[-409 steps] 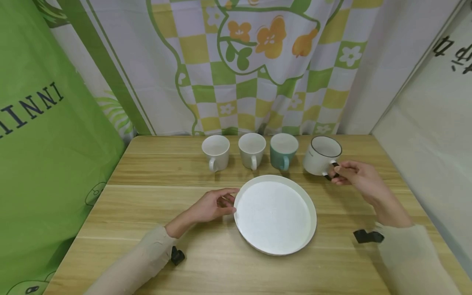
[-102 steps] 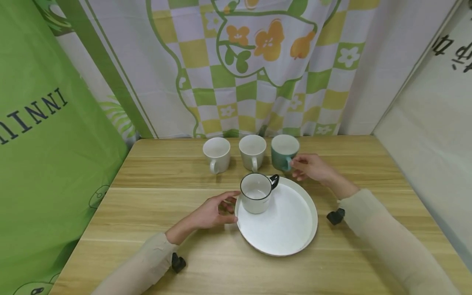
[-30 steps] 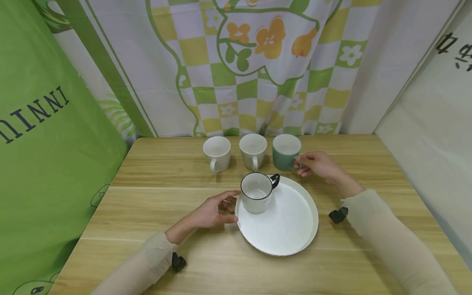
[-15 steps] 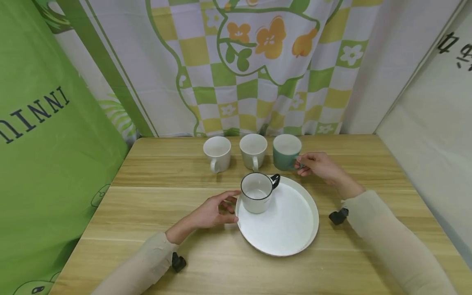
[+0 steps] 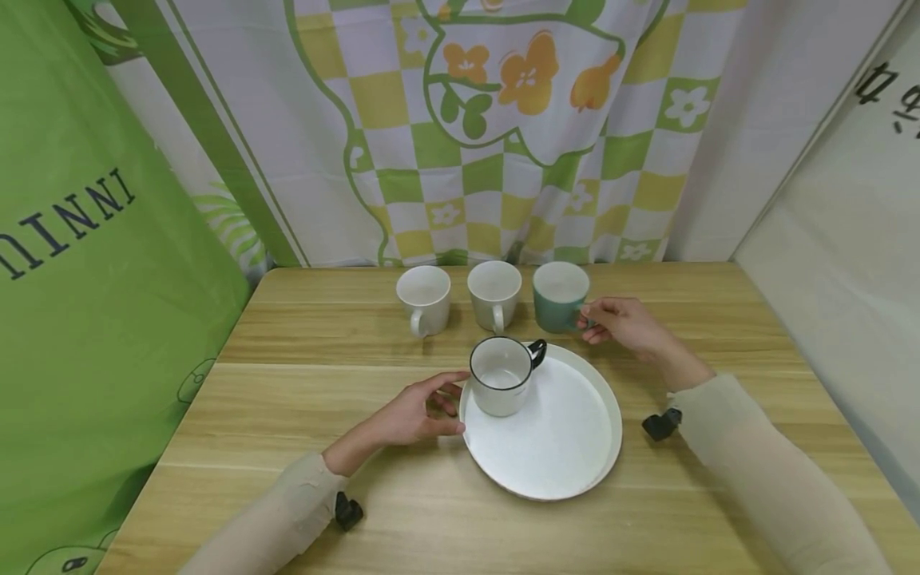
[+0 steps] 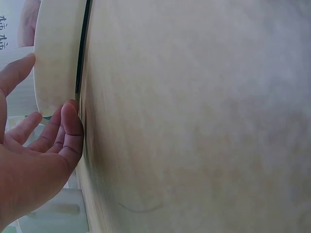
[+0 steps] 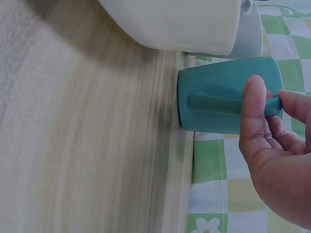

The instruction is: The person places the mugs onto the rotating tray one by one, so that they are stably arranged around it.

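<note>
My right hand [image 5: 624, 326] pinches the handle of a teal mug [image 5: 557, 310], which stands upright at the right end of the back row. In the right wrist view, thumb and fingers close on that teal handle [image 7: 214, 103]. A white enamel mug [image 5: 500, 385] with a dark rim and black handle stands upright on the left part of a round white tray [image 5: 612, 423]. At the tray's left edge, my left hand [image 5: 406, 411] rests thumb and fingertips against the outer rim, spread apart. In the left wrist view the tray wall [image 6: 56, 58] lies against those fingers.
Two white mugs, a left one [image 5: 424, 299] and a middle one [image 5: 493, 294], stand left of the teal mug with handles facing front. The wooden table [image 5: 302, 335] ends at a checked curtain [image 5: 503, 160] behind. Green cloth [image 5: 86, 319] hangs at the left.
Since the oldest frame, the enamel mug has gone from the table onto the tray. My right hand has moved to the teal mug, whose handle has turned rightward. The last half second shows almost no movement.
</note>
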